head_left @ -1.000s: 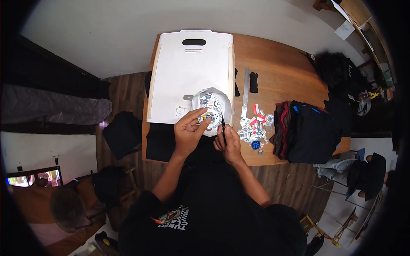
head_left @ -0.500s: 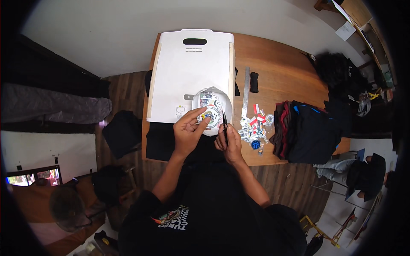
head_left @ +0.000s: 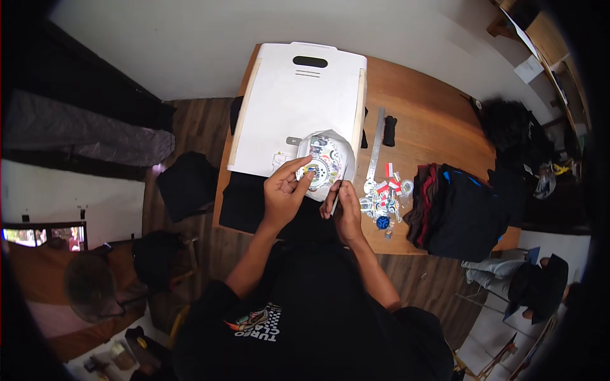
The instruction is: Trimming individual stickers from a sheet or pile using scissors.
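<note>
A person in a black shirt worked with 2 hands over a wooden tabletop [head_left: 422, 108], the grip of the left hand [head_left: 284, 192] pinching the left side of a printed, translucent sheet [head_left: 328, 155] between thumb and fingers. The right hand [head_left: 347, 209] had its grip closed around a slim tool [head_left: 335, 204] at the sheet's right edge. The sheet was over the lower right corner of a white panel [head_left: 298, 105]. To its right lay cut scraps [head_left: 385, 188], a blue disc [head_left: 382, 223], a metal ruler [head_left: 376, 146] and folded dark garments [head_left: 462, 213].
</note>
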{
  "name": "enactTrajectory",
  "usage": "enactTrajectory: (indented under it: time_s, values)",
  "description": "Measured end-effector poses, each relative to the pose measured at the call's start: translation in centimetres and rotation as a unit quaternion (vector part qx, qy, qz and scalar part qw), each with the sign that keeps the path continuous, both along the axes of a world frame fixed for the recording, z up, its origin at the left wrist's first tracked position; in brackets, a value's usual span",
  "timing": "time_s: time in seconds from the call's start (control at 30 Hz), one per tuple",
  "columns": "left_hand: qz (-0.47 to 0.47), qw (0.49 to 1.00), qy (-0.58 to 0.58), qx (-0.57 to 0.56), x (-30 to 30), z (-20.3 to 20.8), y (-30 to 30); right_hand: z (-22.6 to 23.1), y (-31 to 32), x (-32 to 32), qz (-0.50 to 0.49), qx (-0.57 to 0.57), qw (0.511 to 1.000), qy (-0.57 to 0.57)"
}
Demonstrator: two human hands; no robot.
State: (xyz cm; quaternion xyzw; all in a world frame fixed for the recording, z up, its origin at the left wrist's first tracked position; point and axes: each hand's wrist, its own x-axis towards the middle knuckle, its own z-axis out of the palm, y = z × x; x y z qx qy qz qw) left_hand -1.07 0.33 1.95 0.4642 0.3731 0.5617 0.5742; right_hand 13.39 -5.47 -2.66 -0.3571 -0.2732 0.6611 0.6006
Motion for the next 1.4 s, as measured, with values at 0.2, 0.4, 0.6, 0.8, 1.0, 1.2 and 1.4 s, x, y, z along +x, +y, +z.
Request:
enactTrajectory:
  time_s: [0.2, 0.4, 0.6, 0.8, 1.0, 1.2, 1.4]
  values:
    - [0.020, 1.000, 0.004, -0.014, 0.2, -0.8, -1.1, -0.8, 0.5, 0.6, 0.033, -0.022, 0.999, -0.011]
    - [0.023, 0.999, 0.002, -0.029, 1.1, -1.8, -2.1, -0.4, 0.4, 1.3, 0.047, -0.050, 0.997, -0.029]
    - [0.026, 0.999, 0.010, -0.032, 1.7, -2.7, -2.1, 0.1, 0.8, 1.3, 0.029, -0.052, 0.995, -0.077]
    - [0.012, 1.000, 0.014, 0.003, 0.9, -1.9, -1.4, 0.9, 1.2, 0.2, -0.034, -0.046, 0.993, -0.099]
    - [-0.026, 0.999, 0.035, 0.019, -0.7, -1.4, -1.4, 0.6, 0.8, -1.1, -0.043, -0.038, 0.992, -0.110]
    - [-0.028, 0.999, 0.021, 0.008, -1.5, -0.8, -1.2, 0.4, 0.3, -1.1, 0.018, 0.012, 1.000, 0.014]
    - [-0.044, 0.999, -0.013, 0.021, -1.9, -0.3, -0.5, 0.1, -0.3, -0.8, 0.063, 0.021, 0.997, -0.031]
